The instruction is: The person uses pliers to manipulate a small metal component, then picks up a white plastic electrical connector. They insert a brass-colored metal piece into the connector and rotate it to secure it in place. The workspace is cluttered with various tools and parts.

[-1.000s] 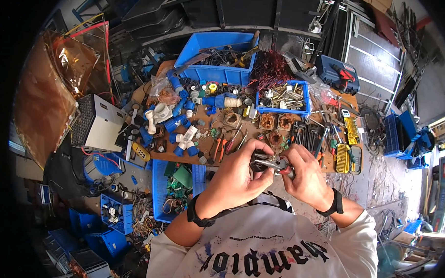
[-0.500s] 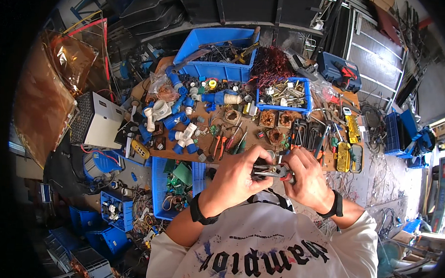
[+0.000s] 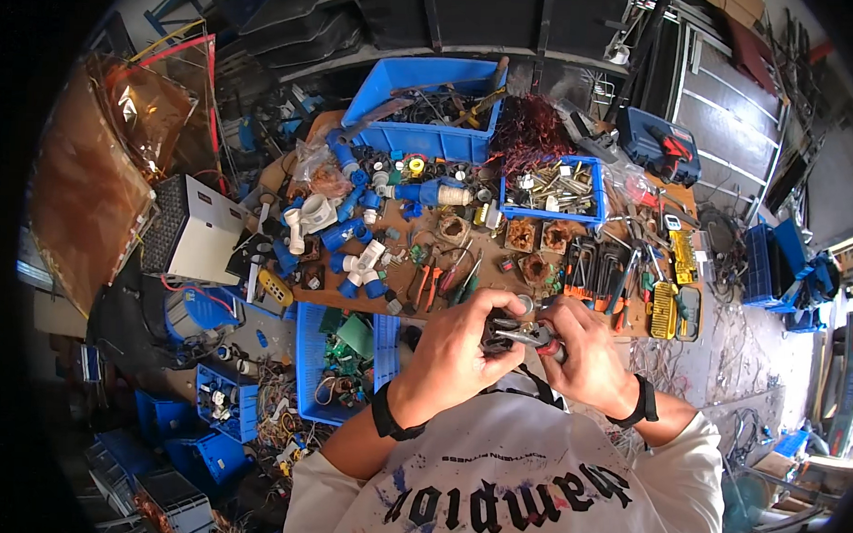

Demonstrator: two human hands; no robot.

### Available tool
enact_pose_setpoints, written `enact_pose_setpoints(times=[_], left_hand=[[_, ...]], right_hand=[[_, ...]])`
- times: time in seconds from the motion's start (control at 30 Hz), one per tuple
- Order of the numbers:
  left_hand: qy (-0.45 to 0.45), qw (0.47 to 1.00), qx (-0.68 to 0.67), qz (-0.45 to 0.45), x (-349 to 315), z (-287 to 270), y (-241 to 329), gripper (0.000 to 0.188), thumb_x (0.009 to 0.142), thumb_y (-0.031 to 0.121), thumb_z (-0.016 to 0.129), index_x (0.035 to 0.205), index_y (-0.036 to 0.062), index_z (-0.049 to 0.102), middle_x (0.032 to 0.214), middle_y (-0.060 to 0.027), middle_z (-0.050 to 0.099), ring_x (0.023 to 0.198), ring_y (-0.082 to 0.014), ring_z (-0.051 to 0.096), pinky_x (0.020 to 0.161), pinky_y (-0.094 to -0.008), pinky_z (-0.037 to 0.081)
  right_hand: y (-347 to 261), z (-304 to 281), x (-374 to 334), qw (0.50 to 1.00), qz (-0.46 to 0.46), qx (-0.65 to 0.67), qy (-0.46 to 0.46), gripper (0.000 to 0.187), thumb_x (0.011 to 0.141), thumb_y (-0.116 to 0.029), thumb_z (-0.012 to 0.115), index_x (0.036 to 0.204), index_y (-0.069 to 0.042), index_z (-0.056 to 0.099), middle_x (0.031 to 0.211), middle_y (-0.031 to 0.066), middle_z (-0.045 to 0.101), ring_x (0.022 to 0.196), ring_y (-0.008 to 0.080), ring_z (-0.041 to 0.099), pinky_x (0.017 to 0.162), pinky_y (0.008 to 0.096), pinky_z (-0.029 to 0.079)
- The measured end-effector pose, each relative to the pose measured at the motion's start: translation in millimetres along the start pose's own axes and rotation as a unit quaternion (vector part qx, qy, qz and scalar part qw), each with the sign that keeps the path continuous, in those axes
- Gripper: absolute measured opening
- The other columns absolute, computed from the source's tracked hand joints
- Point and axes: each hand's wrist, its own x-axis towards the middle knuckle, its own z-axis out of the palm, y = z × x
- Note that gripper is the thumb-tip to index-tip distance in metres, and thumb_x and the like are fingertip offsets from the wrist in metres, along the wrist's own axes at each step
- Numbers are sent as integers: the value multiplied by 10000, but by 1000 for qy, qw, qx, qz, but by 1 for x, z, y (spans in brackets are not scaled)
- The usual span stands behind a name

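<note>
- Over the last 1 second little has changed: the hands stay together and the whole view has only shifted slightly, which suggests steady work on the same piece rather than a changeover.
- The left hand (image 3: pixel 461 348) is curled nearly closed, thumb opposite the fingers, around a dark part (image 3: pixel 492 341) too covered to name.
- The right hand (image 3: pixel 593 352) is closed around the red-and-grey handles of metal pliers (image 3: pixel 525 337), whose nose reaches to the dark part; whether the jaws bite it, I cannot tell.
- Pliers and part are held before the person's chest, at the front edge of the wooden worktop (image 3: pixel 491 250), right of its middle.
- Along the worktop's rear edge stand a large blue bin (image 3: pixel 417 140) and, to its right, a smaller blue tray (image 3: pixel 552 215) of metal fasteners, with a dark red tangle (image 3: pixel 528 134) between them.
- Toward the left edge lie white pipe fittings (image 3: pixel 363 261) and blue ones; near the front edge, orange-handled pliers (image 3: pixel 432 287).
- A yellow bit case (image 3: pixel 664 308) lies at the front right corner; a blue tool case (image 3: pixel 640 142) sits at the rear right corner.
- Below the front edge, a blue crate (image 3: pixel 301 356) holds green circuit boards (image 3: pixel 354 337); wire scraps litter the floor (image 3: pixel 729 357).
</note>
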Motion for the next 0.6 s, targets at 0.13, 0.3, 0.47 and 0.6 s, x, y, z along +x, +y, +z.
enact_pose_setpoints(times=[0.13,0.3,0.47,0.6], left_hand=[[22,1000,-13,-14,0,-1,1,413,724,-6,722,1083,52,525,845,-73,647,678,-192,658,618,-291,513],[98,990,101,-17,-4,-4,-8,379,743,-18,710,1058,44,509,855,-83,644,693,-175,654,617,-288,502],[161,983,40,-81,-9,-14,-12,328,799,-6,711,1038,33,490,800,-29,587,668,-85,559,614,-241,460],[140,985,-12,-99,-11,-26,-22,304,817,-14,694,1035,24,486,850,-39,589,713,-83,562,652,-236,461]], right_hand=[[-1,1,2,999,24,26,-9,343,691,-22,695,998,-4,544,911,154,542,863,379,554,731,445,469],[-5,3,4,996,61,57,-29,309,760,-55,710,1016,7,548,913,151,546,854,347,572,728,420,473],[-5,9,6,976,118,165,-76,282,834,-118,700,1042,10,558,894,155,594,817,330,628,717,410,489],[-10,7,17,967,149,187,-86,285,859,-151,697,1051,8,557,820,154,652,778,338,657,677,395,500]])
